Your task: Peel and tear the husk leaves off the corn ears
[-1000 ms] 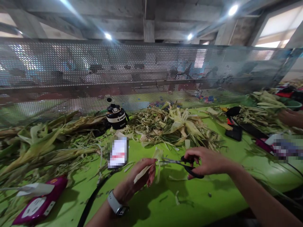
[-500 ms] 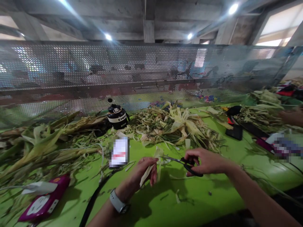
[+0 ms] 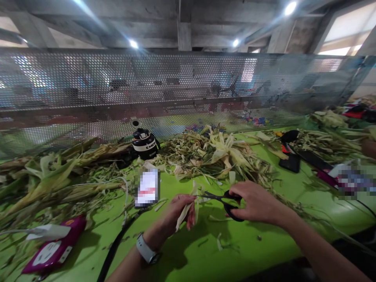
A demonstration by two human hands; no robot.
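Note:
My left hand (image 3: 180, 213), with a watch on its wrist, pinches a pale strip of corn husk (image 3: 183, 215) between thumb and fingers. Part of the strip hangs below the fingers and part stands up above them. My right hand (image 3: 254, 203) has its fingers in the handle loops of black-handled scissors (image 3: 216, 196). Their blades are parted and point left, at the husk just above my left fingertips. Whether the blades touch the husk I cannot tell. Small husk scraps (image 3: 219, 243) lie on the green table (image 3: 205, 262) below my hands.
A heap of husks (image 3: 223, 154) lies behind my hands, with more husks (image 3: 49, 176) at left. Around them are a phone (image 3: 147, 187), a black bottle (image 3: 145, 145), a purple pack of tissues (image 3: 55, 244) and a black strap (image 3: 117, 243). Behind stands a perforated metal screen (image 3: 176, 86).
The scissors' blades and handles have spread wider apart as my right hand opened. My left hand keeps its hold on the husk strip, almost unmoved.

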